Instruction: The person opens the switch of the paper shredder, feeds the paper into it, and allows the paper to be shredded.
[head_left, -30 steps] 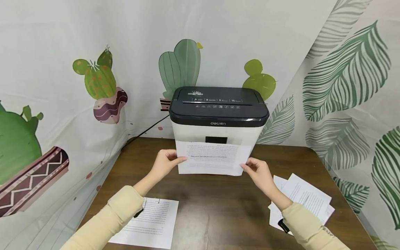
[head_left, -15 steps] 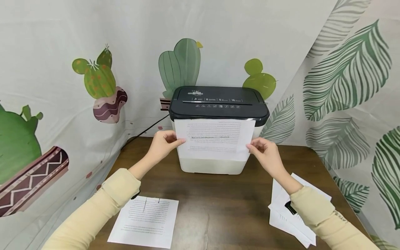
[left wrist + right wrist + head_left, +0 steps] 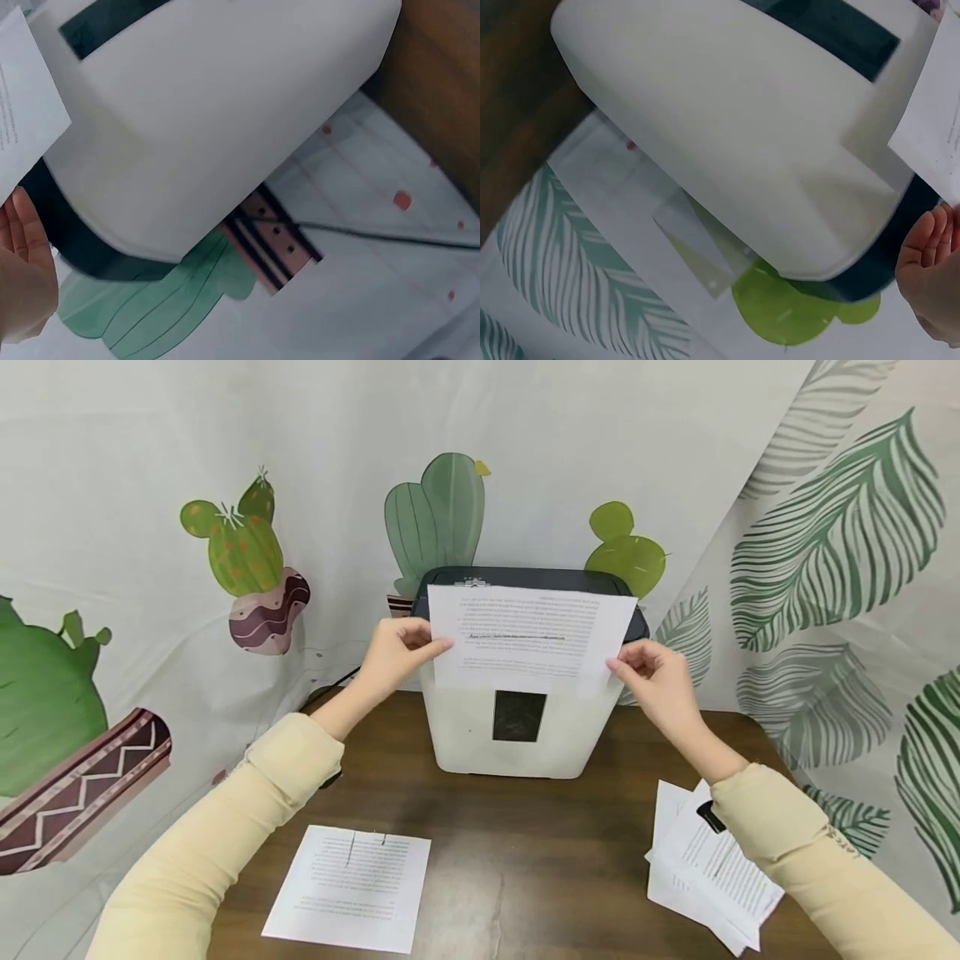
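Observation:
A printed sheet of paper (image 3: 525,647) is stretched between my two hands, in front of the top of a paper shredder (image 3: 465,735). My left hand (image 3: 397,656) pinches its left edge between thumb and fingers. On the opposite edge, my right hand (image 3: 660,681) pinches it the same way. The sheet hides the slot and most of the shredder's dark lid (image 3: 525,578). Both wrist views show a corner of the sheet beside the shredder's white body, with the fingers of the left hand (image 3: 26,262) and of the right hand (image 3: 934,262) curled at it.
Another printed sheet with dark marks (image 3: 348,889) lies on the brown table (image 3: 540,860) at the front left. Several overlapping papers (image 3: 712,868) lie at the right, partly under the right forearm. A black cord (image 3: 375,236) runs from behind the shredder at its left side.
Both hands have raised the sheet from the shredder's lower front up to its lid. The slot, visible before, is now covered, and the dark window on the white front shows fully.

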A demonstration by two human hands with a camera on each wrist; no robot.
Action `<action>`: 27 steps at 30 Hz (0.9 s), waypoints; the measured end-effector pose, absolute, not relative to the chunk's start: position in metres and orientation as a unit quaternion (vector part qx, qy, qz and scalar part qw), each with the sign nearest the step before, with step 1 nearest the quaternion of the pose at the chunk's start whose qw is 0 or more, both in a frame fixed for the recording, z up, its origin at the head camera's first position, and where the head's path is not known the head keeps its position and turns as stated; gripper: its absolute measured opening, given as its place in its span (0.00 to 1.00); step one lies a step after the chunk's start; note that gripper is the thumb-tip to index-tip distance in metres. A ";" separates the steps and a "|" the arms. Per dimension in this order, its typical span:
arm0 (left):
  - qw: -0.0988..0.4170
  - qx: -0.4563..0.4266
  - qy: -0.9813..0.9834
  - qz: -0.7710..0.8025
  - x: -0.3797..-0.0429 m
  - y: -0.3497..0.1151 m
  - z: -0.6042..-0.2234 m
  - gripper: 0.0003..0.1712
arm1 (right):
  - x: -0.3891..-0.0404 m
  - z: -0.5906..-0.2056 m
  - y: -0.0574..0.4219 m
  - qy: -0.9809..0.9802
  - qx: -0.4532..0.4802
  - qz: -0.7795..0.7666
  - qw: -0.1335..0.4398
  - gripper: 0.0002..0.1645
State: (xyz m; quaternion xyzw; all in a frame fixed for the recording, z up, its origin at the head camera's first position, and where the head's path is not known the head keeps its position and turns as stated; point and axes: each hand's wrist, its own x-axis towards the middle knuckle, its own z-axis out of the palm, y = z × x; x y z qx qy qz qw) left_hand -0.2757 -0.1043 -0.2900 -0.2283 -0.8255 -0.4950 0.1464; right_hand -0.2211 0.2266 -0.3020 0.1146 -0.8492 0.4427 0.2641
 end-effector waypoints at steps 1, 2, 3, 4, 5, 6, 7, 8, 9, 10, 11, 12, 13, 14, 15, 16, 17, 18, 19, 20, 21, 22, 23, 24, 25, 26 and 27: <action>0.149 -0.228 -0.825 -0.496 -0.278 -0.103 -0.286 0.09 | -0.224 -0.298 0.227 -0.846 0.111 0.449 0.265 0.09; 0.151 -0.227 -0.823 -0.498 -0.281 -0.102 -0.281 0.09 | -0.226 -0.294 0.227 -0.843 0.108 0.455 0.265 0.09; 0.151 -0.227 -0.822 -0.499 -0.283 -0.101 -0.277 0.09 | -0.228 -0.291 0.227 -0.842 0.105 0.458 0.265 0.09; 0.152 -0.227 -0.823 -0.498 -0.285 -0.101 -0.273 0.09 | -0.230 -0.287 0.227 -0.841 0.103 0.461 0.265 0.10; 0.151 -0.228 -0.823 -0.498 -0.287 -0.100 -0.269 0.09 | -0.231 -0.283 0.228 -0.840 0.103 0.464 0.262 0.10; 0.150 -0.227 -0.824 -0.497 -0.288 -0.099 -0.265 0.10 | -0.233 -0.279 0.228 -0.839 0.103 0.466 0.261 0.10; 0.149 -0.227 -0.825 -0.496 -0.290 -0.099 -0.262 0.09 | -0.234 -0.276 0.227 -0.840 0.103 0.466 0.259 0.10; 0.149 -0.228 -0.825 -0.495 -0.292 -0.099 -0.258 0.10 | -0.235 -0.272 0.227 -0.842 0.104 0.463 0.258 0.10; 0.151 -0.228 -0.826 -0.492 -0.293 -0.099 -0.255 0.10 | -0.236 -0.269 0.227 -0.845 0.106 0.458 0.256 0.11; 0.153 -0.228 -0.827 -0.491 -0.295 -0.099 -0.252 0.10 | -0.237 -0.265 0.227 -0.848 0.108 0.453 0.254 0.11; 0.156 -0.228 -0.827 -0.489 -0.297 -0.099 -0.249 0.10 | -0.239 -0.262 0.227 -0.851 0.108 0.449 0.250 0.11; 0.160 -0.228 -0.827 -0.488 -0.299 -0.099 -0.247 0.10 | -0.240 -0.259 0.227 -0.853 0.108 0.445 0.249 0.11; 0.163 -0.229 -0.827 -0.487 -0.301 -0.099 -0.245 0.09 | -0.242 -0.256 0.227 -0.857 0.108 0.439 0.247 0.11; 0.167 -0.230 -0.825 -0.488 -0.303 -0.099 -0.243 0.09 | -0.245 -0.254 0.227 -0.860 0.109 0.435 0.245 0.11; 0.169 -0.229 -0.823 -0.491 -0.305 -0.099 -0.241 0.09 | -0.247 -0.252 0.227 -0.862 0.109 0.431 0.244 0.12; 0.169 -0.228 -0.821 -0.496 -0.307 -0.098 -0.239 0.09 | -0.250 -0.250 0.227 -0.863 0.109 0.430 0.243 0.12; 0.169 -0.228 -0.819 -0.499 -0.309 -0.098 -0.238 0.09 | -0.253 -0.247 0.227 -0.863 0.110 0.430 0.244 0.11; 0.171 -0.226 -0.817 -0.503 -0.310 -0.097 -0.236 0.09 | -0.256 -0.245 0.228 -0.862 0.112 0.429 0.245 0.11; 0.171 -0.225 -0.815 -0.506 -0.312 -0.097 -0.235 0.09 | -0.258 -0.243 0.228 -0.862 0.115 0.427 0.246 0.11; 0.172 -0.224 -0.813 -0.509 -0.314 -0.096 -0.233 0.09 | -0.261 -0.242 0.228 -0.861 0.118 0.428 0.247 0.11; 0.174 -0.222 -0.814 -0.509 -0.316 -0.096 -0.232 0.10 | -0.263 -0.240 0.228 -0.860 0.121 0.429 0.250 0.11; 0.176 -0.220 -0.815 -0.507 -0.318 -0.095 -0.230 0.10 | -0.266 -0.238 0.229 -0.858 0.123 0.429 0.253 0.11; 0.180 -0.218 -0.816 -0.504 -0.320 -0.095 -0.229 0.11 | -0.268 -0.236 0.229 -0.857 0.125 0.429 0.256 0.11; 0.184 -0.213 -0.818 -0.501 -0.322 -0.094 -0.227 0.11 | -0.270 -0.235 0.229 -0.857 0.125 0.428 0.260 0.11; 0.187 -0.211 -0.820 -0.497 -0.324 -0.093 -0.226 0.11 | -0.272 -0.234 0.229 -0.856 0.125 0.426 0.264 0.11; 0.191 -0.208 -0.822 -0.495 -0.325 -0.092 -0.224 0.11 | -0.274 -0.233 0.230 -0.855 0.124 0.424 0.270 0.11; 0.195 -0.205 -0.823 -0.493 -0.327 -0.091 -0.224 0.11 | -0.276 -0.233 0.230 -0.855 0.123 0.421 0.276 0.11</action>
